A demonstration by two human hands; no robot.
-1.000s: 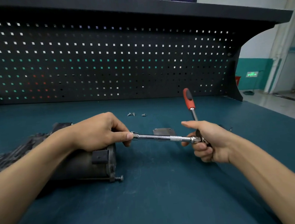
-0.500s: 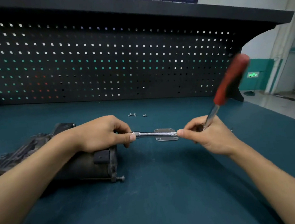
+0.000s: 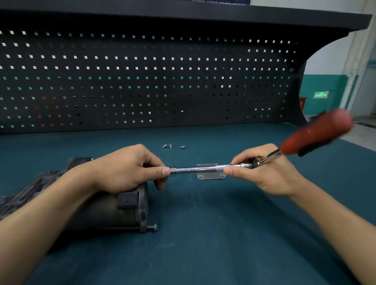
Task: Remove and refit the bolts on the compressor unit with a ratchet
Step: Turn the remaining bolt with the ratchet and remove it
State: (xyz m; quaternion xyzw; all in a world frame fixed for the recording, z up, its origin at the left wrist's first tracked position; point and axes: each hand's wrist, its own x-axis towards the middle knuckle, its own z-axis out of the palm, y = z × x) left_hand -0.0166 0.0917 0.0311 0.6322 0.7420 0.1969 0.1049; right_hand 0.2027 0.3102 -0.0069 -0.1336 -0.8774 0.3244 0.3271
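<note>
Teal matting covers the desk (image 3: 215, 258), and the dark compressor unit (image 3: 102, 209) lies on its side at the left of the frame, its flanged end facing the middle. The person's left hand (image 3: 125, 168) sits over that end, fingers curled, thumb and forefinger pinching the near tip of a chrome extension bar (image 3: 198, 169) that runs level across the centre. I cannot tell whether the tip sits on a bolt, since the fingers hide it. The right hand (image 3: 267, 174) pinches the bar's knurled far end, just where it meets the head of the ratchet (image 3: 313, 136). The ratchet's red handle slants up toward the right edge and is blurred. A small grey metal plate (image 3: 211, 177) with holes lies flat on the desk directly behind the bar. One bolt (image 3: 154, 227) sticks out from the lower corner of the compressor's flange. Three loose bolts (image 3: 170, 146) lie farther back on the matting, near the foot of the black pegboard (image 3: 131, 79).
</note>
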